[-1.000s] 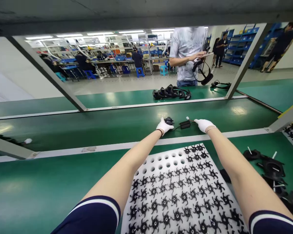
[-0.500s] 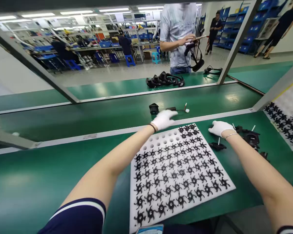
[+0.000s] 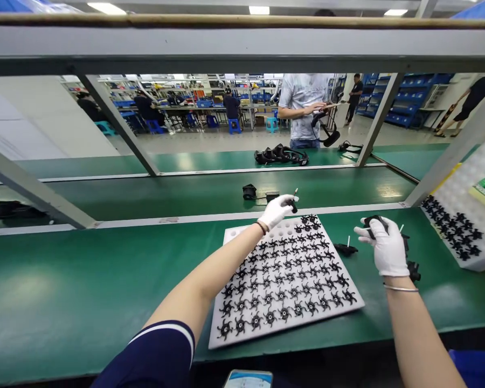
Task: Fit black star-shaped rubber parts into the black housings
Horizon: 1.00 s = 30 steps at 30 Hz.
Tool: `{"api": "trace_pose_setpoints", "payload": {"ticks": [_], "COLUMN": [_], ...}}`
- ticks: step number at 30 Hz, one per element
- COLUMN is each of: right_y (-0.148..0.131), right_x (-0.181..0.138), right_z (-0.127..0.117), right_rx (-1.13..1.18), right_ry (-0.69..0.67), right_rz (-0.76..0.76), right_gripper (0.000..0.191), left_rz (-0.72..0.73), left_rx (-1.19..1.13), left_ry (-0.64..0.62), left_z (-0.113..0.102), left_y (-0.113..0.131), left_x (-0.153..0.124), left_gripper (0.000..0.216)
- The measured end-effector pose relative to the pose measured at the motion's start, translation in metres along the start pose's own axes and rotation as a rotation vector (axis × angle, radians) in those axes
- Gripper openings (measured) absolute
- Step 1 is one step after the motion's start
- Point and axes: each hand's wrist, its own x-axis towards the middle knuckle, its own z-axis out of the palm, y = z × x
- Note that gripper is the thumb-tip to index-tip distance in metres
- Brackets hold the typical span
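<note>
The left hand [image 3: 277, 210] was closed around a small black part with a white pin [image 3: 293, 203], pinched by the fingertips just above the far edge of the white foam tray [image 3: 230, 237]. The right hand [image 3: 383, 248] was curled around a black round housing [image 3: 375, 221] and held it up above the tabletop [image 3: 84, 291], to the right of the tray.

To do this step well, the small part should be kept pinched lightly near its pin, so that it does not slip. The housing should be held level and steady, so the two pieces can be brought together straight. It is judged that a tilted part could catch.

The tray was seen to be filled with rows of small black fan wheels [image 3: 291, 280], with some empty holes at the far left corner. Another black piece with a white pin [image 3: 345, 249] lay just beside the tray's right edge. More black pieces [image 3: 412, 267] lay near the right hand.

Farther off, a black part with a wire [image 3: 250, 192] rested on the green belt. A second tray [image 3: 461, 226] stood at the right. Across the line, a person in a grey shirt [image 3: 305, 97] was seen holding a black strap.
</note>
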Motion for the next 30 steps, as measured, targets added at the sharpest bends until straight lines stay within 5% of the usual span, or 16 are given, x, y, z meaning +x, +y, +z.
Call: {"api": "trace_pose_setpoints", "payload": {"ticks": [5, 9, 14, 17, 21, 26, 30], "right_y": [-0.007, -0.016, -0.031, -0.033, -0.031, -0.033, -0.035], "right_x": [-0.039, -0.063, -0.077, -0.089, -0.119, -0.158, -0.175], "right_z": [0.022, 0.043, 0.064, 0.076, 0.088, 0.093, 0.1], "right_rx": [0.358, 0.59, 0.808, 0.778, 0.737, 0.637, 0.569], "right_ry": [-0.077, -0.139, -0.357, -0.407, -0.448, -0.475, -0.394], "right_rz": [0.045, 0.1, 0.47, 0.536, 0.394, 0.076, -0.064], "right_gripper": [0.05, 0.048, 0.033, 0.03, 0.031, 0.038, 0.05], "left_rz": [-0.011, -0.09, -0.164, -0.186, -0.192, -0.215, -0.292], "left_rx": [-0.459, -0.772, -1.1, -1.257, -1.232, -1.045, -0.94], "left_ry": [0.013, 0.174, 0.384, 0.422, 0.371, 0.234, 0.12], "left_z": [-0.021, -0.016, 0.0, 0.009, 0.016, 0.012, 0.002], "left_y": [0.014, 0.007, -0.007, -0.012, -0.015, -0.013, -0.01], "left_x": [-0.089, -0.158, -0.191, -0.2, -0.21, -0.22, -0.222], "left_gripper": [0.046, 0.046, 0.024, 0.016, 0.007, 0.036, 0.035]}}
